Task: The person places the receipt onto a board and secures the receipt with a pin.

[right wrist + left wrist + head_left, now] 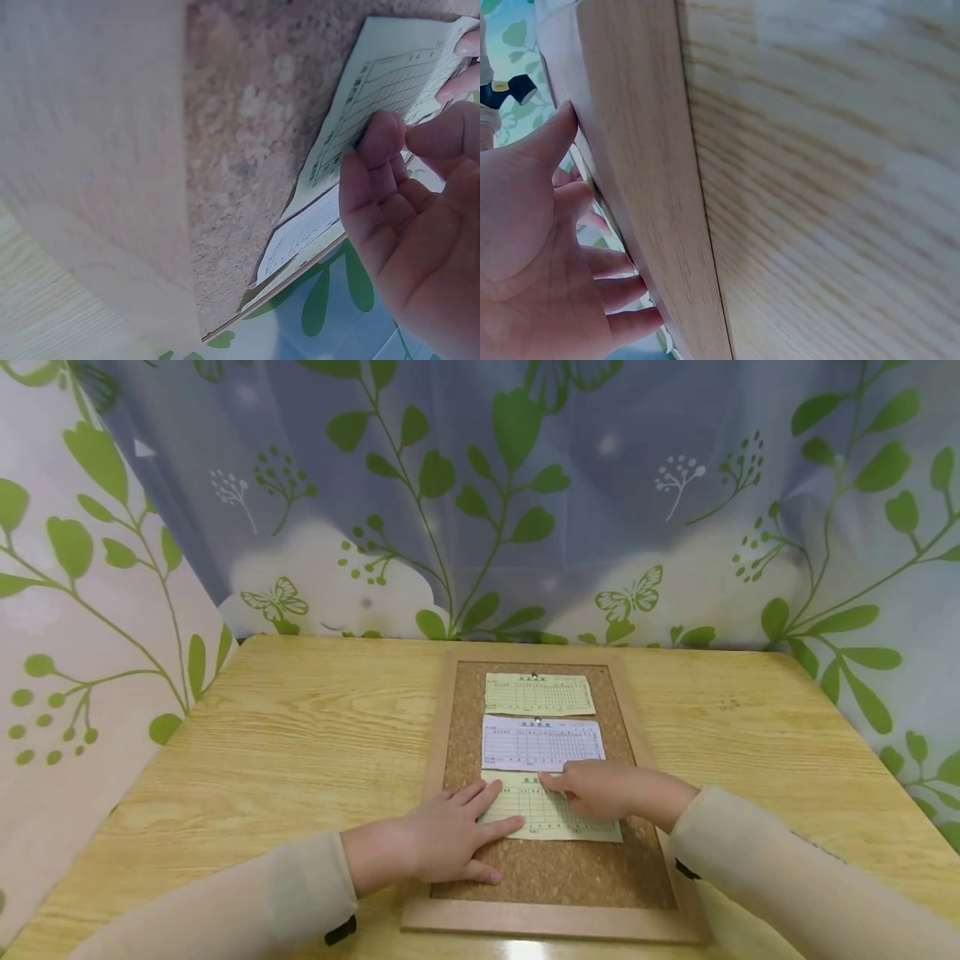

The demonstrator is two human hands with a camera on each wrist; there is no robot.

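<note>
A wood-framed corkboard (555,877) lies on the table, bearing three printed form slips one below another. Small metal pins fix the upper yellow slip (540,695) and the white slip (517,747) at their top middles. My left hand (453,839) rests with fingers spread on the left part of the lowest yellow slip (540,814) and on the cork below it. At that slip's top middle, just under the white slip, my right hand (607,787) pinches with thumb and forefinger. Whatever lies between those fingertips is hidden in the right wrist view.
The wooden table (315,718) extends on both sides of the board. Behind it hangs a leaf-patterned curtain (600,510), which also covers the left and right sides. In the left wrist view the board's frame (645,172) stands out beside the hand.
</note>
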